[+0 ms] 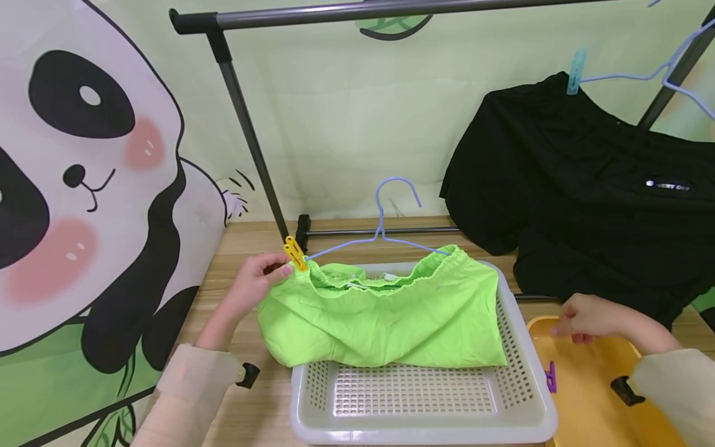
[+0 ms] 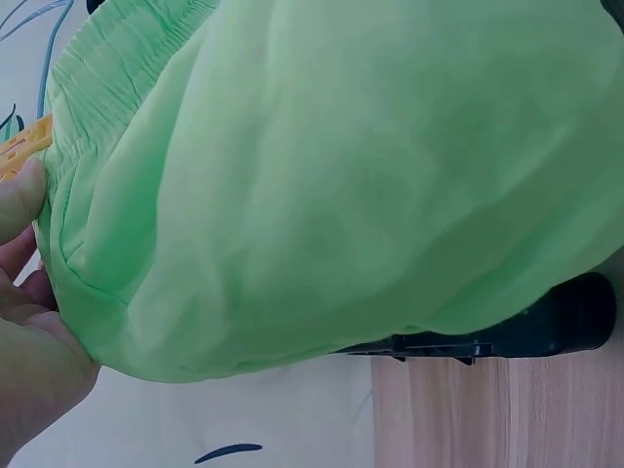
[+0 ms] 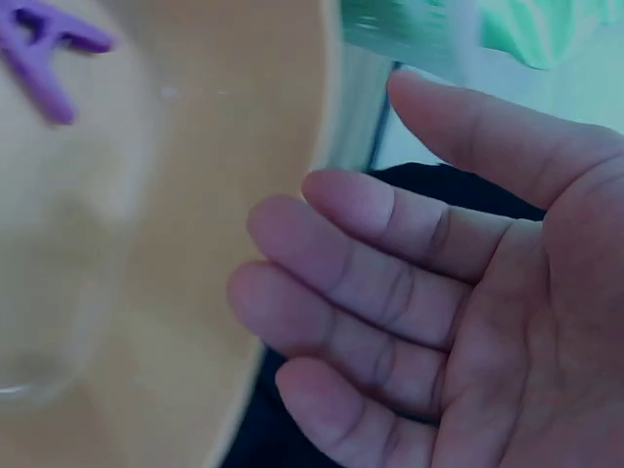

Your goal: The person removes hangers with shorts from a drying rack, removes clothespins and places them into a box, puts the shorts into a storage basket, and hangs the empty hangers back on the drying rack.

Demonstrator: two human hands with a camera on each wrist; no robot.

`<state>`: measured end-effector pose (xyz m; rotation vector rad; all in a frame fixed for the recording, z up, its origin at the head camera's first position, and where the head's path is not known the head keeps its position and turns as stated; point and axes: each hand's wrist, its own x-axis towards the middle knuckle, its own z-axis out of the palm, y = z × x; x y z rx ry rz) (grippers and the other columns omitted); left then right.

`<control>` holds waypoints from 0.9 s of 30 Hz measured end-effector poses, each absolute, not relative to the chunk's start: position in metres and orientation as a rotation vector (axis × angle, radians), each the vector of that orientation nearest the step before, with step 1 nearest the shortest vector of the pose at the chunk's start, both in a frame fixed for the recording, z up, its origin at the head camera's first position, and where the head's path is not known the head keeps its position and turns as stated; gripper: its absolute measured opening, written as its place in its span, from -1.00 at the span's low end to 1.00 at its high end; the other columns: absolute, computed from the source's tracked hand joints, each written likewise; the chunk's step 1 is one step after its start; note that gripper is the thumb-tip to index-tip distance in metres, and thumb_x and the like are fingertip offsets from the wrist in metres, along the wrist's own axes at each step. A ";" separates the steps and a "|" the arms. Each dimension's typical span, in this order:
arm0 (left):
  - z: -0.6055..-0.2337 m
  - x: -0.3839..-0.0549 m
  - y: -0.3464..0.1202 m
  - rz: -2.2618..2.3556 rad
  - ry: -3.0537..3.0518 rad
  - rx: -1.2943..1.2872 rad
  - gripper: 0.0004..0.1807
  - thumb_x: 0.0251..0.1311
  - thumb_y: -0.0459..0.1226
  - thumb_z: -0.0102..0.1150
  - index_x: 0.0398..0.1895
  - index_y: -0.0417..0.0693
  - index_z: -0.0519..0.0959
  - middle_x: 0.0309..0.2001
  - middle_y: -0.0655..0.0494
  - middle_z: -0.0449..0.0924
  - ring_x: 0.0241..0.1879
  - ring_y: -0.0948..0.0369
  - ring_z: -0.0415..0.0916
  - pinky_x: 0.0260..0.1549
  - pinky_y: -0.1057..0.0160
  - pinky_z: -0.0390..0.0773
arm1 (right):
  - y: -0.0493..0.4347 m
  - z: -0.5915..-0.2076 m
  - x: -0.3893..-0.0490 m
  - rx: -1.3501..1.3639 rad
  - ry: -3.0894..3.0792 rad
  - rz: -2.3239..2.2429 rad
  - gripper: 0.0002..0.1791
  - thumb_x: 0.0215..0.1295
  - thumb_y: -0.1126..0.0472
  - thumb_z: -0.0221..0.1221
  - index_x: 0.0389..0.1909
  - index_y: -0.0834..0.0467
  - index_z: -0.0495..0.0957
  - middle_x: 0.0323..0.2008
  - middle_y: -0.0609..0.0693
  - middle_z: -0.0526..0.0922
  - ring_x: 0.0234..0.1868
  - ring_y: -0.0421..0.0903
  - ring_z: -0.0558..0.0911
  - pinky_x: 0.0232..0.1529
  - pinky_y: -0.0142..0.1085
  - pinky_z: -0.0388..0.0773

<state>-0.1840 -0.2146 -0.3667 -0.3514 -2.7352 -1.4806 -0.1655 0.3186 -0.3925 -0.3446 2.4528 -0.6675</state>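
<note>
My left hand (image 1: pixel 259 279) pinches the left end of the elastic waistband of the bright green shorts (image 1: pixel 385 326), just beside a yellow clothespin (image 1: pixel 295 253). That clothespin is clipped where the waistband meets the end of a blue wire hanger (image 1: pixel 381 233). The hanger's other arm runs into the waistband on the right. In the left wrist view the shorts (image 2: pixel 322 185) fill most of the picture. Over the orange tub (image 1: pixel 592 385) is my right hand (image 1: pixel 594 320), its fingers loosely bent and nothing in them. A purple clothespin (image 3: pixel 44 54) lies inside the tub.
Beneath the shorts stands a white perforated basket (image 1: pixel 424 434). Black shorts (image 1: pixel 592 198) hang at the right from another hanger (image 1: pixel 670 68) with a light blue clothespin (image 1: pixel 576 73). A metal rack (image 1: pixel 246 124) rises behind the basket. A panda-print backdrop (image 1: pixel 112 186) borders the left.
</note>
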 end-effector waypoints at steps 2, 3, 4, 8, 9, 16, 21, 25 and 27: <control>-0.367 -0.184 -0.215 -1.473 -2.738 -0.350 -0.79 0.16 -0.37 0.02 -0.21 -0.36 0.51 -0.30 -0.16 0.53 -0.40 0.29 0.37 -0.44 0.42 0.43 | 0.318 -0.386 -0.167 -0.398 2.455 -0.696 -0.70 0.12 0.05 0.15 -0.62 0.19 0.46 -0.72 -0.08 0.40 -0.68 -0.24 0.36 -0.61 -0.46 0.33; -0.366 -0.184 -0.215 -1.470 -2.740 -0.349 -0.79 0.16 -0.37 0.02 -0.21 -0.36 0.51 -0.29 -0.16 0.53 -0.39 0.28 0.37 -0.43 0.42 0.43 | 0.318 -0.382 -0.168 -0.416 2.460 -0.707 -0.70 0.13 0.05 0.14 -0.62 0.19 0.45 -0.72 -0.08 0.39 -0.68 -0.25 0.36 -0.59 -0.46 0.33; -0.367 -0.184 -0.215 -1.468 -2.742 -0.347 -0.79 0.16 -0.37 0.02 -0.21 -0.36 0.51 -0.29 -0.17 0.53 -0.39 0.28 0.37 -0.43 0.42 0.43 | 0.317 -0.379 -0.169 -0.433 2.470 -0.714 -0.70 0.14 0.05 0.13 -0.61 0.20 0.45 -0.72 -0.07 0.38 -0.67 -0.25 0.36 -0.58 -0.46 0.34; -0.366 -0.184 -0.215 -1.462 -2.743 -0.349 -0.79 0.16 -0.36 0.02 -0.21 -0.35 0.51 -0.29 -0.17 0.53 -0.39 0.28 0.37 -0.43 0.42 0.43 | 0.312 -0.368 -0.172 -0.477 2.512 -0.720 -0.73 0.18 0.06 0.10 -0.49 0.21 0.50 -0.66 -0.05 0.42 -0.61 -0.23 0.39 -0.54 -0.43 0.40; -0.366 -0.184 -0.215 -1.465 -2.742 -0.351 -0.79 0.16 -0.36 0.02 -0.21 -0.35 0.51 -0.30 -0.17 0.53 -0.39 0.28 0.37 -0.44 0.42 0.43 | 0.310 -0.366 -0.173 -0.484 2.521 -0.723 -0.74 0.18 0.07 0.10 -0.46 0.22 0.51 -0.64 -0.04 0.44 -0.60 -0.21 0.41 -0.53 -0.43 0.43; -0.365 -0.184 -0.215 -1.448 -2.743 -0.363 -0.79 0.16 -0.36 0.03 -0.22 -0.35 0.52 -0.28 -0.17 0.53 -0.38 0.25 0.37 -0.43 0.42 0.42 | 0.298 -0.352 -0.178 -0.581 2.590 -0.690 -0.74 0.15 0.12 0.13 -0.29 0.27 0.54 -0.54 -0.08 0.52 -0.51 -0.26 0.43 -0.48 -0.46 0.46; -0.365 -0.184 -0.215 -1.429 -2.745 -0.369 -0.80 0.15 -0.37 0.03 -0.22 -0.35 0.52 -0.25 -0.18 0.54 -0.35 0.23 0.38 -0.41 0.41 0.43 | 0.287 -0.342 -0.181 -0.642 2.623 -0.705 -0.75 0.14 0.12 0.14 -0.29 0.24 0.54 -0.47 -0.08 0.54 -0.48 -0.27 0.44 -0.44 -0.46 0.48; -0.366 -0.184 -0.215 -1.434 -2.738 -0.377 -0.81 0.15 -0.38 0.03 -0.24 -0.35 0.52 -0.28 -0.17 0.53 -0.38 0.25 0.37 -0.44 0.42 0.42 | 0.273 -0.333 -0.182 -0.757 2.632 -0.708 -0.75 0.12 0.11 0.16 -0.29 0.21 0.55 -0.43 -0.10 0.58 -0.48 -0.31 0.44 -0.40 -0.48 0.50; -0.366 -0.184 -0.215 -1.437 -2.733 -0.382 -0.81 0.15 -0.38 0.03 -0.24 -0.35 0.52 -0.30 -0.16 0.53 -0.40 0.26 0.36 -0.45 0.42 0.41 | 0.266 -0.329 -0.181 -0.801 2.624 -0.709 -0.75 0.12 0.11 0.16 -0.29 0.21 0.55 -0.43 -0.11 0.59 -0.48 -0.32 0.45 -0.40 -0.48 0.50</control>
